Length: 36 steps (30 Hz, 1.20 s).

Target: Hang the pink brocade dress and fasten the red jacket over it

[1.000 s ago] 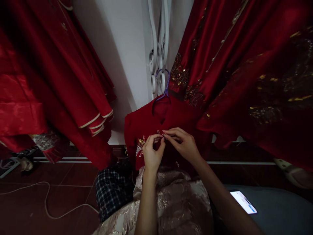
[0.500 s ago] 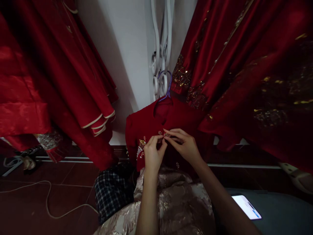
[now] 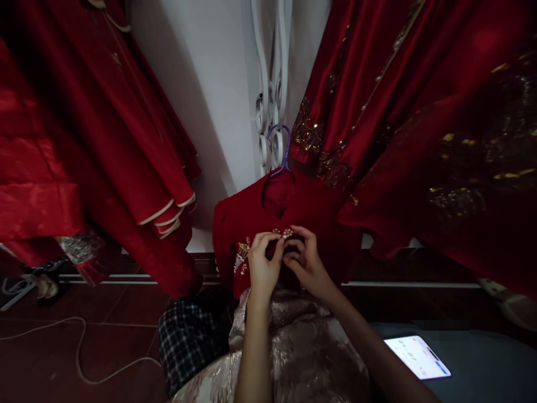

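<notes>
A dark red garment point(image 3: 312, 204) hangs on a purple hanger point(image 3: 287, 154), directly in front of me. Small beaded ornaments sit on its chest, one of them a sparkling cluster point(image 3: 287, 233) between my hands. My left hand point(image 3: 264, 263) is closed, its thumb and index finger pinching at the left edge of this cluster. Beside it, my right hand point(image 3: 308, 260) has its thumb and fingers apart, loosely curled, with the index fingertip close to the cluster. Whether it touches is unclear. A gold and pearl tassel decoration point(image 3: 242, 254) lies left of my left wrist.
Red garments point(image 3: 138, 140) hang at left, and gold-embroidered red ones point(image 3: 377, 112) at right. A white scrolled metal stand point(image 3: 272, 101) rises behind the hanger. Shiny patterned fabric point(image 3: 302, 347) covers my lap. A lit phone point(image 3: 417, 358) lies at right; a white cable point(image 3: 79, 352) crosses the floor.
My right thumb and fingers have parted from their pinch at the ornament, and the thumb has dropped lower. My left hand stays pinched. The view has shifted slightly.
</notes>
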Each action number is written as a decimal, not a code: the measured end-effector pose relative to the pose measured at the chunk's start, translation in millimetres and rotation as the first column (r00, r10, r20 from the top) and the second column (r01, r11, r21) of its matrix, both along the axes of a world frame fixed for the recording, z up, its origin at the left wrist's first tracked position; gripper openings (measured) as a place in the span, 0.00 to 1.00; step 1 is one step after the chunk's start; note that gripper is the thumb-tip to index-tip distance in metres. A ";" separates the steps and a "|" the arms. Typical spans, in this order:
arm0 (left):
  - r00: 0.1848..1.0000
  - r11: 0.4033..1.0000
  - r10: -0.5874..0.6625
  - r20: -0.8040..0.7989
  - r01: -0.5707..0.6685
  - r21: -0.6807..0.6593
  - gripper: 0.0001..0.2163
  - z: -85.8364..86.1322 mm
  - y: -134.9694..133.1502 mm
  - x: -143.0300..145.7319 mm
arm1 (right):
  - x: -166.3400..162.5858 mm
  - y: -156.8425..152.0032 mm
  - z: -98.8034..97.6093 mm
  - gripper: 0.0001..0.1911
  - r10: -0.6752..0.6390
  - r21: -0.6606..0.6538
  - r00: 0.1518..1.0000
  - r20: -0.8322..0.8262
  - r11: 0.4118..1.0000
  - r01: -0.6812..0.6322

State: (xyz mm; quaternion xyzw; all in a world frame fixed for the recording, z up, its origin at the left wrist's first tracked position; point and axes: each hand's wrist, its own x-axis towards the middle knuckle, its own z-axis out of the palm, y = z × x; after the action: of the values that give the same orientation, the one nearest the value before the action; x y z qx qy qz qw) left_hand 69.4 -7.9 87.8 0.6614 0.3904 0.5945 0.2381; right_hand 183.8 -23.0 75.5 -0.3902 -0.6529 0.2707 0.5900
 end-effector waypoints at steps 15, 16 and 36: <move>0.956 0.946 -0.169 0.239 0.225 -0.232 0.12 -18.0 3.6 1.9 | 6.6 3.5 -22.1 0.39 -0.131 0.091 0.915 0.381 0.990 0.104; 0.954 0.948 -0.165 0.249 0.223 -0.228 0.12 -21.3 4.7 0.7 | 12.5 2.7 -19.0 0.39 -0.062 0.009 0.921 0.385 0.998 0.063; 0.937 0.913 -0.350 -0.011 0.338 -0.228 0.21 -79.3 17.9 14.1 | 34.4 -33.4 52.1 0.12 0.266 -0.286 0.932 0.246 0.939 -0.193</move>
State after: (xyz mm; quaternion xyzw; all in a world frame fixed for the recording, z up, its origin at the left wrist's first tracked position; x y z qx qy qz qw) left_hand 83.6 10.0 8.5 0.7039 0.3379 0.4786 0.4016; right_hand 218.2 -56.4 127.6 -0.4182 -0.7308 0.3623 0.3997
